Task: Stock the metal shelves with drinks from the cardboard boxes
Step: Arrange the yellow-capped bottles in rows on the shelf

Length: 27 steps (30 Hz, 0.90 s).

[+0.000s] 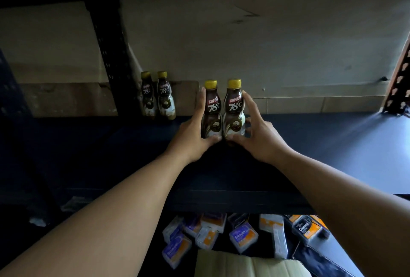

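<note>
1. Hands first: the left hand [193,130] wraps the left bottle [211,112], thumb across its lower front and fingers reaching up its outer side. The right hand [259,134] holds the right bottle [234,110], thumb at the base and forefinger stretched up to the shoulder.
2. Both bottles are upright with yellow caps on top. They touch side by side between the two hands. Thumbs and shadow hide their bases, so I cannot tell whether they rest on the shelf deck [332,143].
3. Both forearms reach forward over the shelf's front edge [221,199] and converge toward the bottles.
4. Right of the right hand, a broad stretch of dark deck runs to an orange perforated upright [399,76].
5. Left of the left hand and farther back, two stocked bottles [166,96] stand touching each other. They sit just beside a dark perforated post [108,54], with a gap of deck between them and the left hand.
6. Beyond the fingertips, a cardboard backing [244,43] closes off the rear of the shelf.
7. Below the wrists, under the front edge, lie small purple and orange packets [243,236] and a cardboard box flap [244,265].
</note>
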Each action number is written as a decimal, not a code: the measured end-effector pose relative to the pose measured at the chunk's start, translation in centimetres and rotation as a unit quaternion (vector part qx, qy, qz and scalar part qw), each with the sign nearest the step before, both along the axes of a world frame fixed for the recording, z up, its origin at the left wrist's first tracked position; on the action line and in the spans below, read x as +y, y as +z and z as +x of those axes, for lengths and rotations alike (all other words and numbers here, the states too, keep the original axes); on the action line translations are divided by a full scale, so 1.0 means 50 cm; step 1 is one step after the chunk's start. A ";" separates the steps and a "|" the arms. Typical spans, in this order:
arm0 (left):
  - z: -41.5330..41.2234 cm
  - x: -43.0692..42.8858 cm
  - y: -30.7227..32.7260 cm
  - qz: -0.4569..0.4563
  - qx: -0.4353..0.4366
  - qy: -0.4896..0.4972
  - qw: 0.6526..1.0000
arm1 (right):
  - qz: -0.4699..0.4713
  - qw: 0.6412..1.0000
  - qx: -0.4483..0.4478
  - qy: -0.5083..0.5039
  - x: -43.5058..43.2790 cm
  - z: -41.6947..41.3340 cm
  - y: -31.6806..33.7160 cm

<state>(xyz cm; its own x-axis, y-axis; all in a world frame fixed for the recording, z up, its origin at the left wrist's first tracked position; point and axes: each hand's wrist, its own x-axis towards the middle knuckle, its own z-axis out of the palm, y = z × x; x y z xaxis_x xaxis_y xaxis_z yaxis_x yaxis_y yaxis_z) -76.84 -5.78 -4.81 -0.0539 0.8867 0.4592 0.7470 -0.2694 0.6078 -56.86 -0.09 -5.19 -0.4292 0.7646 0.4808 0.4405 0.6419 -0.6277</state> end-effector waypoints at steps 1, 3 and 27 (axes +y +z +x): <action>-0.005 0.011 0.001 -0.003 0.002 0.002 1.000 | -0.002 1.000 -0.002 0.000 0.009 -0.005 0.001; -0.016 0.033 0.000 -0.004 0.004 0.007 1.000 | -0.004 1.000 -0.005 0.001 0.029 -0.017 0.001; -0.074 0.304 -0.010 0.000 -0.017 0.002 1.000 | 0.003 0.999 0.011 -0.039 0.280 -0.084 -0.003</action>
<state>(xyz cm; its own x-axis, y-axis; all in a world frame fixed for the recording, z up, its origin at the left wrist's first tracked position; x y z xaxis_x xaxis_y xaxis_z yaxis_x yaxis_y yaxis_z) -80.55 9.39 -5.31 -0.0726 0.8863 0.4574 0.7269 -0.2670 0.6327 -61.06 13.89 -5.36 -0.3574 0.7920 0.4949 0.4748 0.6104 -0.6340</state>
